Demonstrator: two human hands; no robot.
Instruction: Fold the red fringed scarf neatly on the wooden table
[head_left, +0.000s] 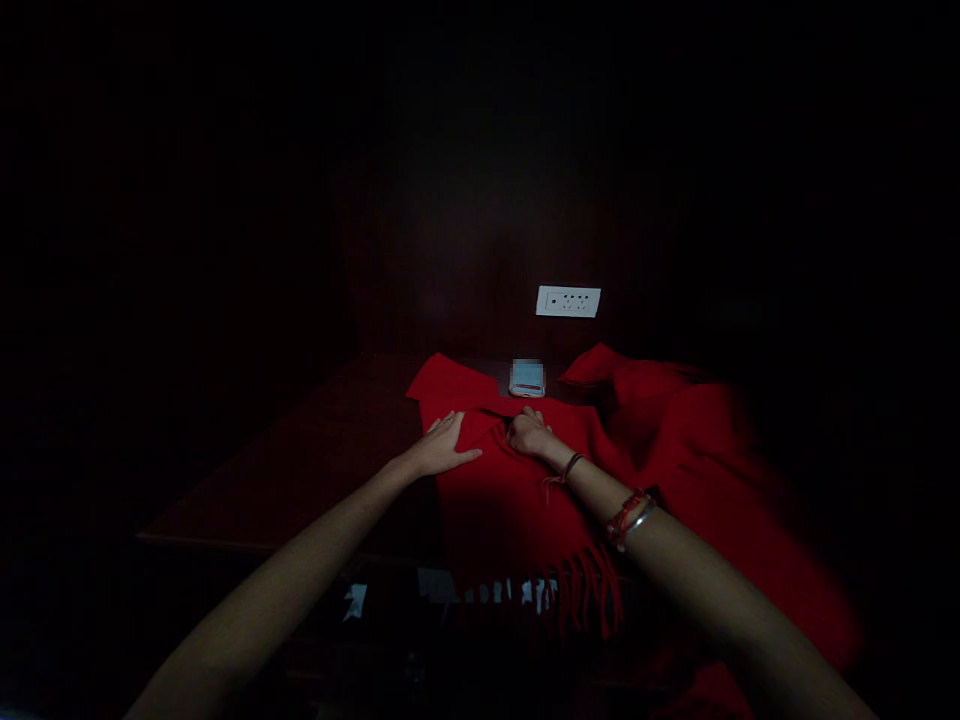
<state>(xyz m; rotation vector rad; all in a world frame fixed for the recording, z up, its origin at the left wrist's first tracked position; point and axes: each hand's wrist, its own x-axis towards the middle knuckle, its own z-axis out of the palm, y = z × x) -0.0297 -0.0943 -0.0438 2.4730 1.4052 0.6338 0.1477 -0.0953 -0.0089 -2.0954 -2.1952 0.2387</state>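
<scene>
A red fringed scarf (pixel 510 500) lies spread over a dark wooden table (pixel 300 470), its tassels hanging over the near edge. My left hand (pixel 442 447) lies flat on the scarf's left part, fingers stretched out and together. My right hand (pixel 529 433) is closed in a pinch on a fold of the scarf near the middle. Bangles and thread bands sit on my right wrist. More of the red cloth bunches up at the right.
A small pale phone-like object (pixel 527 378) rests on the table just beyond my hands. A white wall socket plate (pixel 568 301) is on the dark wall behind. The surroundings are very dark. Pale scraps show below the table's near edge.
</scene>
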